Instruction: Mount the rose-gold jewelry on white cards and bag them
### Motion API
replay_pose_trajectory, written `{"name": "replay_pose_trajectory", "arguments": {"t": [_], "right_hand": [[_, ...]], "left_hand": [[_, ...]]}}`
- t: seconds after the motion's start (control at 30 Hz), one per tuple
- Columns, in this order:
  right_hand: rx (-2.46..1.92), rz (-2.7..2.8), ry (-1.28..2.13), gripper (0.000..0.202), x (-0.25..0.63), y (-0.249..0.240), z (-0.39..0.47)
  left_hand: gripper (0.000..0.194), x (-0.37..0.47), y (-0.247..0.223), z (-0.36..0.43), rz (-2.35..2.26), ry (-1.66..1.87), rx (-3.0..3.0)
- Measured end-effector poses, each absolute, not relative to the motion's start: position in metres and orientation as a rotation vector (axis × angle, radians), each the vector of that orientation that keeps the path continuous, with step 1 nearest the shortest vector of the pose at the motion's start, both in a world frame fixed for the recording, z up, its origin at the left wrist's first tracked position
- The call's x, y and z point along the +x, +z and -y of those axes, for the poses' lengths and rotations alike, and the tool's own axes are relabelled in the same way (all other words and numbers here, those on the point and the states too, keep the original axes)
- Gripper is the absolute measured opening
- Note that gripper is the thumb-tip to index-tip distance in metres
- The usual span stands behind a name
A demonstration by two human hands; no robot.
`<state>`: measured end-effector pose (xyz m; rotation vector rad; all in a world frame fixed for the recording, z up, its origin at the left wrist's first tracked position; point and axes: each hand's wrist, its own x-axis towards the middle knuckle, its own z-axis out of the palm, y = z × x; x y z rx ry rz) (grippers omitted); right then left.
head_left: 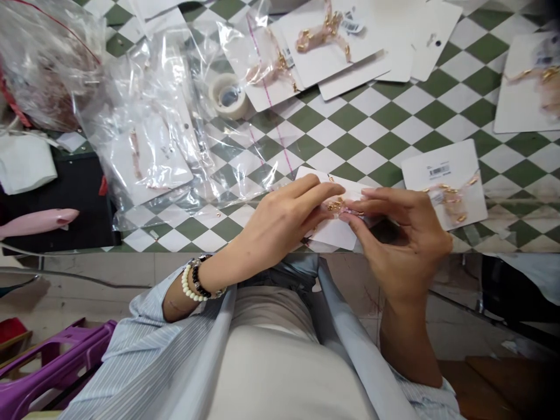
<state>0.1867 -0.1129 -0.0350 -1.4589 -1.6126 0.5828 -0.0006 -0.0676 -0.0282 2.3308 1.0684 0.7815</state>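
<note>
A white card (pixel 335 234) lies at the table's near edge, partly under both hands. On it is a pink and gold beaded bracelet (pixel 336 205), mostly covered by my fingers. My left hand (pixel 284 219) reaches in from the left, its bent fingers closed on the gold part of the bracelet. From the right, my right hand (pixel 400 233) pinches the bracelet's pink end between thumb and fingers. Just right of my right hand, another white card (pixel 469 205) carries a barcode label and a similar pink and gold bracelet (pixel 455 207).
Clear plastic bags (pixel 210 175) cover the table's left part, with a tape roll (pixel 228 96) among them. More carded bracelets (pixel 321 38) lie overlapping at the back, another card (pixel 520 111) at far right. A pink tool handle (pixel 39 223) rests on the left; a purple stool (pixel 65 361) stands below.
</note>
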Motion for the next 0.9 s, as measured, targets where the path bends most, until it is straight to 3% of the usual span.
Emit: {"name": "replay_pose_trajectory", "arguments": {"t": [0.47,0.7,0.9], "right_hand": [[-1.345,1.747,0.364,0.06,0.189,-0.042,0.112],[-1.426,1.721,0.259,0.045,0.182,-0.046,0.123],[-1.554,1.421,0.441,0.028,0.171,-0.037,0.119]], "left_hand": [[0.02,0.003,-0.014,0.058,-0.999,0.532,2.34],[0.023,0.006,-0.025,0.057,-1.048,0.641,2.323],[0.019,0.005,-0.033,0.052,-0.861,0.761,2.334]]}}
